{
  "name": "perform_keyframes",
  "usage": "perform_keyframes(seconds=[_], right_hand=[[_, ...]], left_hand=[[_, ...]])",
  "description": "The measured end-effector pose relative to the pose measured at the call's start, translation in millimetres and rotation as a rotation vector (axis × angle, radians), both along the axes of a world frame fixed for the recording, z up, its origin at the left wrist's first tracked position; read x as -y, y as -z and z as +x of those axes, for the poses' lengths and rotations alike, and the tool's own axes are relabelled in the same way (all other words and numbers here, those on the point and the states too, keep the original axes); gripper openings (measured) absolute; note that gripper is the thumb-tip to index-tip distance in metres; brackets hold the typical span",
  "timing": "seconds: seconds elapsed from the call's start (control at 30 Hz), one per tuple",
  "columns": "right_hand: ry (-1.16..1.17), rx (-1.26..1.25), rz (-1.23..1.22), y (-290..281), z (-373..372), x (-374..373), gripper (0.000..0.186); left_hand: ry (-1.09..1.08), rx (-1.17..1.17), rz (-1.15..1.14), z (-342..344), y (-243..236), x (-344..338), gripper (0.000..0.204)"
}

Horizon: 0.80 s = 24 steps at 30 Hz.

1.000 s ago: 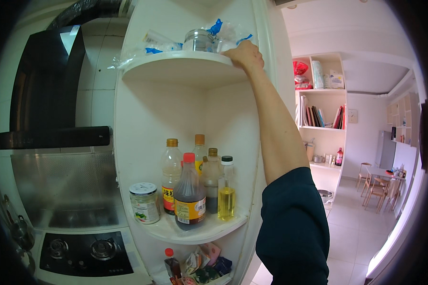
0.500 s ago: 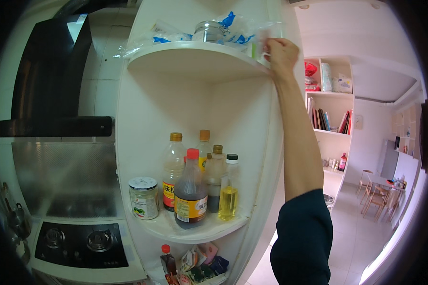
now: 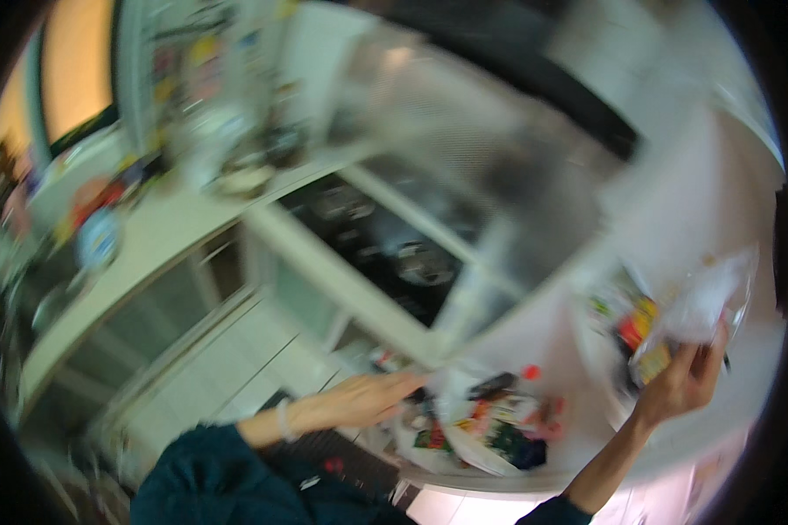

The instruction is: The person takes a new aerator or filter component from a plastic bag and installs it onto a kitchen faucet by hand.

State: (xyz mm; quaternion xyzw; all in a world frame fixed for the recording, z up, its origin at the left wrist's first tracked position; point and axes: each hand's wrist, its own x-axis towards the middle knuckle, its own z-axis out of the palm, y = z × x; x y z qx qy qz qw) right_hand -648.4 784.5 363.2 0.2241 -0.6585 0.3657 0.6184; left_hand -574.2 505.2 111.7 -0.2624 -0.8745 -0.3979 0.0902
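My right hand [image 3: 685, 383] pinches a clear plastic bag [image 3: 700, 302] with something whitish in it, at the right beside the corner shelves. Behind the bag, partly covered by it, are bottles with yellow and red labels [image 3: 636, 325]. My left hand [image 3: 368, 401] reaches out at the lower middle, fingers stretched toward the lower shelf; it appears to hold nothing, though motion blurs it. Near its fingertips lies a jumble of small packets [image 3: 503, 429], with a red-capped bottle [image 3: 499, 385] among them.
A black gas hob [image 3: 376, 245] is set in the counter beyond my left hand. To the left the pale counter [image 3: 179, 227] runs toward a sink [image 3: 48, 289], with blurred crockery and containers on it. The shelf's curved edge [image 3: 490, 483] is close by below.
The view has swung left and down from the shelves to the hob and counter. My right hand has come down from the top shelf with the bag; my left hand has come into view.
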Motion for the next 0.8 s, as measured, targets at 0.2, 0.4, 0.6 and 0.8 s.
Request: perform_keyframes(seconds=[0.2,0.4,0.6,0.8], right_hand=[[-0.438,0.295,0.301,142,24,194,0.027],[-0.896,0.522,0.396,231,114,385,0.016],[-1.171,0.602,0.507,287,158,518,0.011],[-1.360,0.660,0.566,327,175,621,0.010]], left_hand=[[-0.326,0.006,0.027,117,33,145,0.061],[-0.816,0.248,-0.025,275,53,255,0.058],[-1.209,0.341,0.024,367,54,298,0.056],[-1.415,0.306,0.183,392,65,325,0.055]])
